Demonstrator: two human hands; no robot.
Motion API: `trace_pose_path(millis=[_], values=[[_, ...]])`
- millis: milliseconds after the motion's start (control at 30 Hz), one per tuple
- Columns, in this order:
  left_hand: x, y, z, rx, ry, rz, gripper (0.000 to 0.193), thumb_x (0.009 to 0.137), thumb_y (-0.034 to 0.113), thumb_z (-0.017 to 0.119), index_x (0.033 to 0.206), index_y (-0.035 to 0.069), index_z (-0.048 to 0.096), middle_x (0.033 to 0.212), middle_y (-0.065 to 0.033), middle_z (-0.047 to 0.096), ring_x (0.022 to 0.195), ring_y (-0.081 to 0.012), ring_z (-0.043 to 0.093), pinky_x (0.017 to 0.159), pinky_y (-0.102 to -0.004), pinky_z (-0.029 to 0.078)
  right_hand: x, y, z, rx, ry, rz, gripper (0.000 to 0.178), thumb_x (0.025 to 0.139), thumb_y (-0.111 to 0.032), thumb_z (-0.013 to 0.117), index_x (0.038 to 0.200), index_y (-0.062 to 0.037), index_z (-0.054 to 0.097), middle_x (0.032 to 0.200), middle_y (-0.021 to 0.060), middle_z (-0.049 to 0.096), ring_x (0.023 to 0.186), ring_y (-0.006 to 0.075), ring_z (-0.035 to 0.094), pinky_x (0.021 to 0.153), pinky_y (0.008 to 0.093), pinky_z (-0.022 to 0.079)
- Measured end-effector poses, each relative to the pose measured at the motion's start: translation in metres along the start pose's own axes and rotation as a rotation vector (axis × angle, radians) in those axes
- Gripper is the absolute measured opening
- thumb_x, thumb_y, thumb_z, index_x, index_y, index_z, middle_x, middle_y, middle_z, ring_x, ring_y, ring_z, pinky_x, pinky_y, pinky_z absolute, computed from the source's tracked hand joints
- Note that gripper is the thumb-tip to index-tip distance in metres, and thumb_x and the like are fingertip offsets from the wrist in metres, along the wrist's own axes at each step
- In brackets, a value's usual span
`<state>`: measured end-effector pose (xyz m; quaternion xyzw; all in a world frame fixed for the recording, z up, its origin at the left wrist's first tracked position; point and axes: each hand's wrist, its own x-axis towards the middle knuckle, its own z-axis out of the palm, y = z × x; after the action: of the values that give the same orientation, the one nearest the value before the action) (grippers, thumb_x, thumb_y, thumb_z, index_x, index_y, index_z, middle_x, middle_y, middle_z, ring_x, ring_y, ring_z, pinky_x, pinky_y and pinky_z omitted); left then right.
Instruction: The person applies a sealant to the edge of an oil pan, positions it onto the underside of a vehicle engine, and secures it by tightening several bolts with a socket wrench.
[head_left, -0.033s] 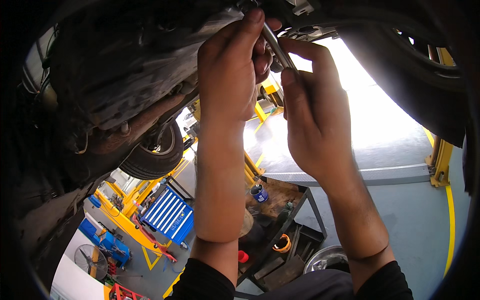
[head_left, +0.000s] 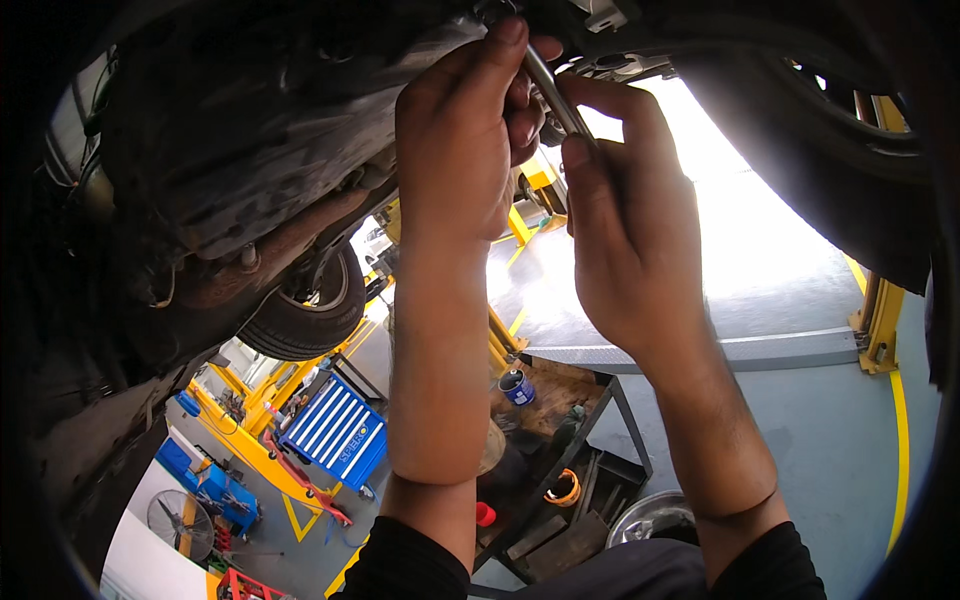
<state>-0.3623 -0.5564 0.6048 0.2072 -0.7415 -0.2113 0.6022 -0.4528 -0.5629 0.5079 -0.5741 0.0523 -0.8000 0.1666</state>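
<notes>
Overhead, under the raised car, both my hands are on a slim silver tool handle (head_left: pixel 556 90), possibly a wrench or ratchet. My left hand (head_left: pixel 462 140) is closed round its upper part, with the thumb laid along it. Lower down, my right hand (head_left: pixel 632 215) pinches the bottom end between thumb and fingers. The handle slants up to the left, and its upper end is lost among dark parts at the top edge. Beside my left hand spreads the car's dark underbody (head_left: pixel 270 130).
A car tyre (head_left: pixel 790 150) hangs at upper right, another wheel (head_left: pixel 310 310) at left. Below stands a workbench (head_left: pixel 560 385) with a blue can (head_left: pixel 517 387) and an orange-rimmed container (head_left: pixel 565 488). A blue tool cabinet (head_left: pixel 335 428) and yellow lift posts (head_left: pixel 880 320) stand around.
</notes>
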Motion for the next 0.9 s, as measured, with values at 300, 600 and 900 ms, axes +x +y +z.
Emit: trace_pose_path(millis=[300,600,900], values=[[0.008,-0.007,0.011,-0.059,0.169,0.019,0.030,0.095,0.028,0.064,0.089,-0.001,0.068,0.062,0.0034,0.050,0.046,-0.0046,0.037,0.041,-0.0194,0.026,-0.002,0.013,0.004,-0.133,0.210,-0.171,0.021,0.097,-0.007,0.054,0.117,-0.0001,0.054,0.066,0.0054,0.055,0.056,0.0085,0.047,0.051,0.0257,0.038],[0.001,-0.006,0.012,-0.127,0.167,-0.053,0.031,0.092,0.027,0.068,0.095,-0.003,0.070,0.062,0.0044,0.046,0.050,-0.0042,0.039,0.044,-0.0197,0.027,-0.011,0.017,-0.013,1.110,-0.267,0.632,0.030,0.104,-0.032,0.046,0.103,-0.0040,0.059,0.063,-0.0052,0.039,0.049,0.0056,0.029,0.043,0.0217,0.023],[0.009,-0.011,0.020,-0.120,0.232,-0.014,0.029,0.093,0.027,0.065,0.100,-0.002,0.069,0.068,-0.0002,0.060,0.047,-0.0047,0.042,0.044,-0.0207,0.024,-0.011,0.002,0.004,-0.221,0.193,-0.067,0.019,0.096,-0.015,0.060,0.107,-0.0011,0.053,0.082,0.0130,0.062,0.071,0.0237,0.060,0.059,0.0340,0.047]])
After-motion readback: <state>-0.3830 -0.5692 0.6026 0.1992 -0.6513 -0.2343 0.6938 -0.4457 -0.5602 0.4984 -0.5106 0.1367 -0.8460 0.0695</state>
